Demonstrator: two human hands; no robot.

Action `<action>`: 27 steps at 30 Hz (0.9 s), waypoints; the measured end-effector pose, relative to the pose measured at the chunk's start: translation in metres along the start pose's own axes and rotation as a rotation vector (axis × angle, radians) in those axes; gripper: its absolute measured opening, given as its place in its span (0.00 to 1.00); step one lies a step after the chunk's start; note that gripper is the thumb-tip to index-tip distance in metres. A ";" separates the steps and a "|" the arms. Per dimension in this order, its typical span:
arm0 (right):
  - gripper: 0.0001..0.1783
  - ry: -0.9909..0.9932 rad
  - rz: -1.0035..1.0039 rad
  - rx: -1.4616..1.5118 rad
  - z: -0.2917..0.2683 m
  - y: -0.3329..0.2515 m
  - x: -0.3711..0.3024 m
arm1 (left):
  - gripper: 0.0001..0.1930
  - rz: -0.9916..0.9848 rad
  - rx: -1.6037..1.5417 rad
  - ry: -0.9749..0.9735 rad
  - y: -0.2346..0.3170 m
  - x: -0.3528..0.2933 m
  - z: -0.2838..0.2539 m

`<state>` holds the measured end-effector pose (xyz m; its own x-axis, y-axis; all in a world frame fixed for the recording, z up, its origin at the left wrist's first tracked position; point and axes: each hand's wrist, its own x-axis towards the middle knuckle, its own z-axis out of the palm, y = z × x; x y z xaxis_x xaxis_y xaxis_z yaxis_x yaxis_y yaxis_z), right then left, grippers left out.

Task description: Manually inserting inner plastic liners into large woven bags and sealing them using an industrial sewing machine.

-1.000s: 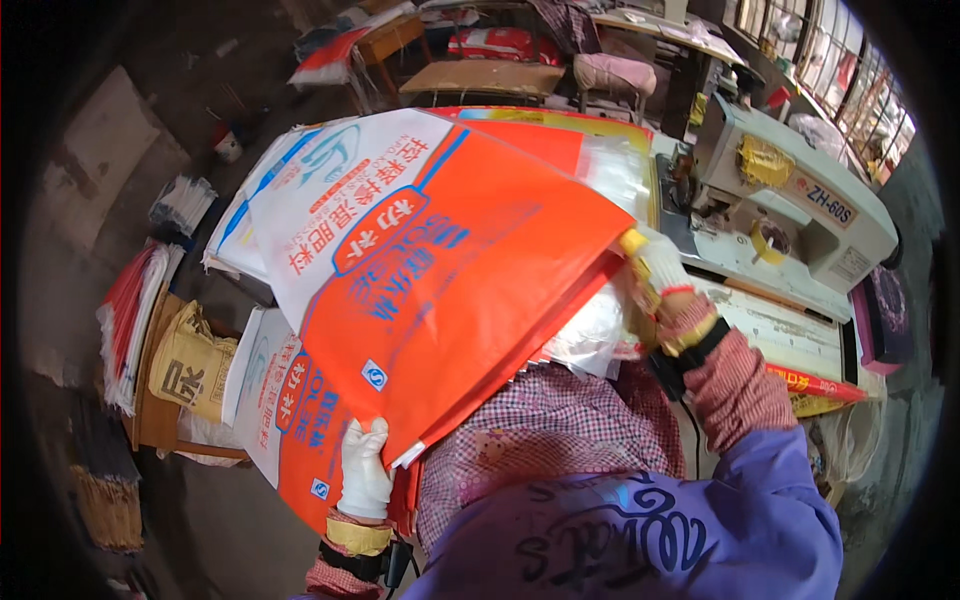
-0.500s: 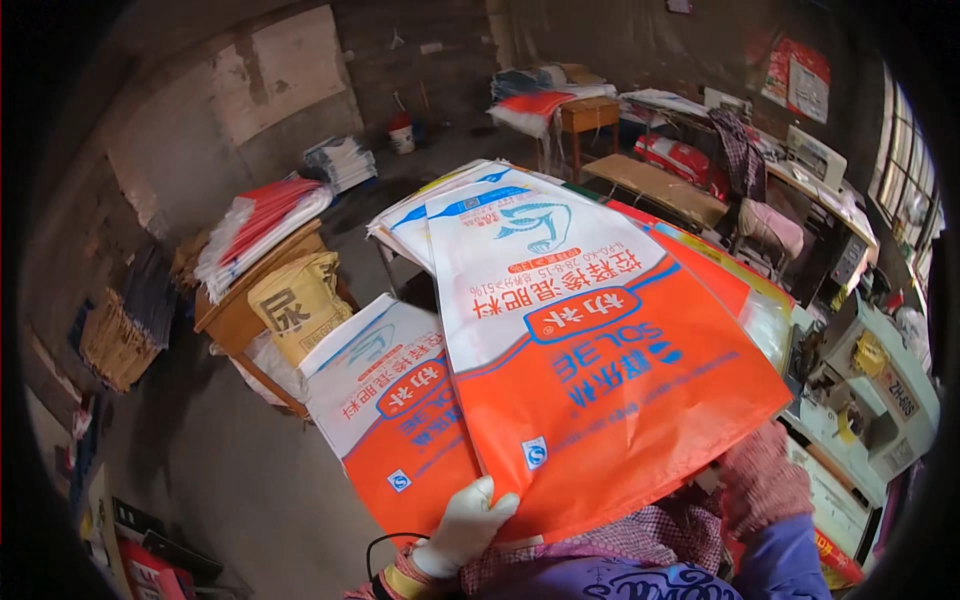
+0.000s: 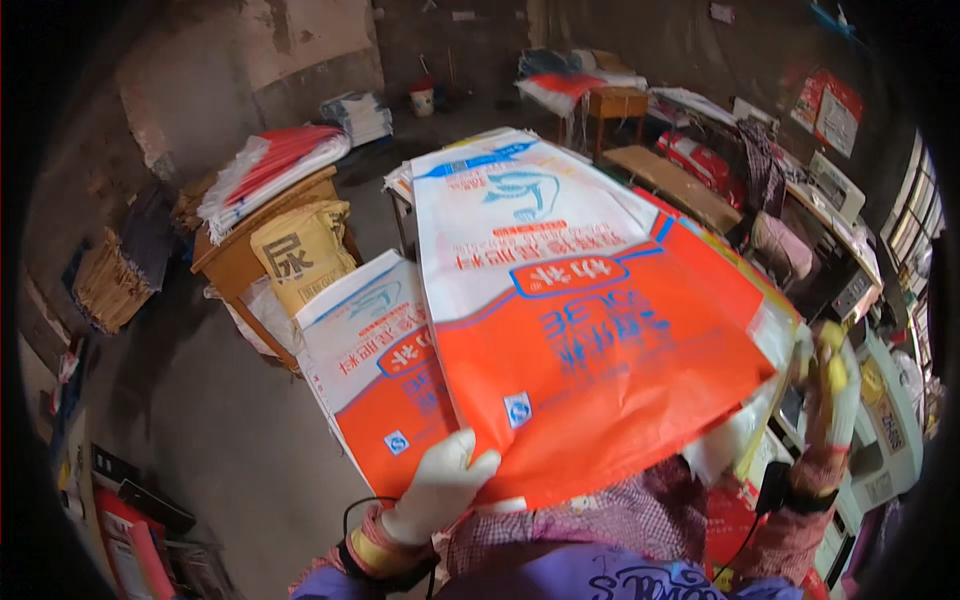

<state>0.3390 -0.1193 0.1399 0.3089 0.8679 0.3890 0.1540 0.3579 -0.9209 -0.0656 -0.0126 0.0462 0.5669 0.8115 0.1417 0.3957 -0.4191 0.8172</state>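
A large woven sack (image 3: 580, 310), white at the far end and orange near me, is spread flat in front of me. My left hand (image 3: 440, 485), in a white glove, grips its near left corner. My right hand (image 3: 825, 385), in a yellowish glove, holds its right edge. Under it lies a second sack of the same kind (image 3: 375, 370), sticking out on the left over a pile of others. Part of the pile is hidden by the top sack.
A wooden table (image 3: 240, 250) at the left carries a yellow sack (image 3: 300, 250) and stacked red-and-white bags (image 3: 275, 165). Sewing machines (image 3: 880, 420) stand at the right. A wooden bench (image 3: 675, 185), a bucket (image 3: 423, 98) and more stacked bags lie beyond on the concrete floor.
My view has swung left, from the sewing machine toward the room. The top sack has been turned and laid flatter over the pile, with both hands still on it.
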 end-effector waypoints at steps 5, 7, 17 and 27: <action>0.18 0.109 0.401 -0.897 0.014 0.090 -0.002 | 0.12 -0.250 -0.351 0.114 -0.003 -0.006 -0.012; 0.18 -0.026 0.660 -0.814 0.040 0.134 0.000 | 0.13 -0.143 -0.019 0.302 -0.011 -0.016 -0.023; 0.13 -0.279 -0.072 -1.465 0.221 0.194 0.046 | 0.10 -0.737 -0.458 0.384 -0.107 -0.106 -0.011; 0.19 -0.381 -0.071 -1.550 0.208 0.337 -0.002 | 0.12 -0.878 -1.047 0.831 -0.176 -0.123 0.056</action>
<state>0.1948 0.0709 -0.1760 0.0542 0.9819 0.1813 0.9920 -0.0737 0.1027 -0.1645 -0.0619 -0.1468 -0.2298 0.7723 -0.5922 -0.4737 0.4428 0.7613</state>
